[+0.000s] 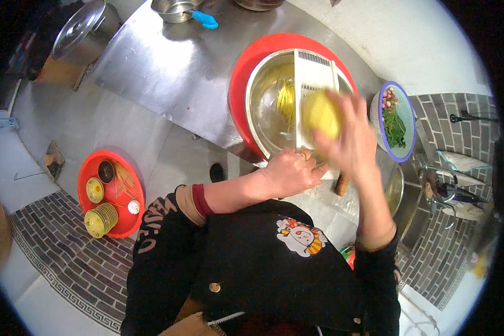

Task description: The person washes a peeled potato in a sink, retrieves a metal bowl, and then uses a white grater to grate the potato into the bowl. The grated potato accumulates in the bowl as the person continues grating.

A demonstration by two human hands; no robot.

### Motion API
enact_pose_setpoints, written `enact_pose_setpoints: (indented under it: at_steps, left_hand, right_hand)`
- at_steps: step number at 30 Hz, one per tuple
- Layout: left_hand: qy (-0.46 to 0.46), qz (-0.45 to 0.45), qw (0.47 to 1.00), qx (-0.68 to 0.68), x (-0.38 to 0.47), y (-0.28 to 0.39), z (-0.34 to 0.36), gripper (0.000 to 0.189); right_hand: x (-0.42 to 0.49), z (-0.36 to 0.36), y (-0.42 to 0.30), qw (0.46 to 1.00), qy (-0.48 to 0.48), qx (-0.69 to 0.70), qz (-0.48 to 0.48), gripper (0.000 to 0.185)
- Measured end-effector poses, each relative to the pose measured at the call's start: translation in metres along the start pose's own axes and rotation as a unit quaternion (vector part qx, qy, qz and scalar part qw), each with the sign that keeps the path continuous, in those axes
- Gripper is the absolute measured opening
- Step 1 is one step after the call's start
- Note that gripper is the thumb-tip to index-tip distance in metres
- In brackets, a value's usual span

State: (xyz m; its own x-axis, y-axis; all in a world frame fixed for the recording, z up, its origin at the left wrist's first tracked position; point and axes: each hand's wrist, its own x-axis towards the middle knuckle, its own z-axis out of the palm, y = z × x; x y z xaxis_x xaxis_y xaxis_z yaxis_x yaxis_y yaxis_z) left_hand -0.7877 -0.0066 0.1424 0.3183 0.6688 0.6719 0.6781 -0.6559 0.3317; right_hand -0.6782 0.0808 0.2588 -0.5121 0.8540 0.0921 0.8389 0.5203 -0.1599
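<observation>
My left hand (294, 172) is closed around the near end of a white grater board (315, 71), which lies across a round metal basin (252, 101). Blurred by motion, my right hand (353, 134) has its fingers on a peeled yellow vegetable (322, 114), perhaps a potato, over the board's surface. Thin yellow shreds (286, 101) lie in the basin, left of the board. A red plastic basin (240, 92) surrounds the metal one on the steel table. Just below the board, between my forearms, shows a brown handle (341, 185).
Right of the basins is a purple-rimmed colander (412, 122) with greens and small bulbs. A metal pan (172, 10) with a blue handle stands at the table's far side. At lower left, a red tub (140, 185) holds stacked bowls and chopsticks. A lidded pot (86, 40) is upper left.
</observation>
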Motion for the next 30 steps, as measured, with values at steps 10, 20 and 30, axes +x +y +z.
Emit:
enact_pose_setpoints:
  at_steps: [10, 20, 30]
  left_hand:
    - [-0.031, -0.009, 0.999, -0.013, -0.001, 0.001, -0.002, 0.036]
    - [-0.025, -0.005, 1.000, -0.006, -0.002, 0.000, 0.004, 0.036]
    - [-0.038, -0.002, 0.999, 0.028, -0.001, 0.002, 0.000, 0.029]
  right_hand:
    - [0.094, 0.025, 0.022, 0.997, 0.041, -0.027, 0.052, 0.068]
    - [0.054, 0.010, 0.011, 0.998, 0.013, -0.027, 0.056, 0.068]
    - [0.005, -0.010, 0.005, 0.999, -0.027, -0.019, 0.022, 0.070]
